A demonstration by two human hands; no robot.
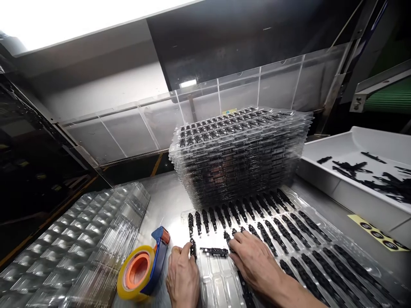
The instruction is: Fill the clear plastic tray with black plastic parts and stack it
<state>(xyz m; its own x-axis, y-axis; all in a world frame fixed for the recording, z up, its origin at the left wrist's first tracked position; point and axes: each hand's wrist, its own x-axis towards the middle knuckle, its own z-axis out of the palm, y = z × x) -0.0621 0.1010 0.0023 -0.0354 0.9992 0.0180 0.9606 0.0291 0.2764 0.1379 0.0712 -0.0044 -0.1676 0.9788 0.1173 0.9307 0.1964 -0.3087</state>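
Observation:
A clear plastic blister tray [215, 273] lies in front of me, its slots filled with rows of slim black plastic parts [266, 237]. At the tray's left edge my left hand [183, 273] is closed, thumb and forefinger pinching an upright black part [192, 248]. My right hand [255, 259] reaches over the tray's middle, fingers curled together at another black part [227, 236]; its fingertips partly hide that part. Between the two hands one loose black part [214, 251] lies crosswise over the slots. Several slots below it hold nothing.
Behind the tray stands a tall stack of filled trays [237, 162]. Stacked clear trays [109, 231] rise at left, beside a blue tape dispenser [157, 261] with yellow tape. At right are a white bin [340, 171] of loose black parts and a yellow sticker sheet [375, 233].

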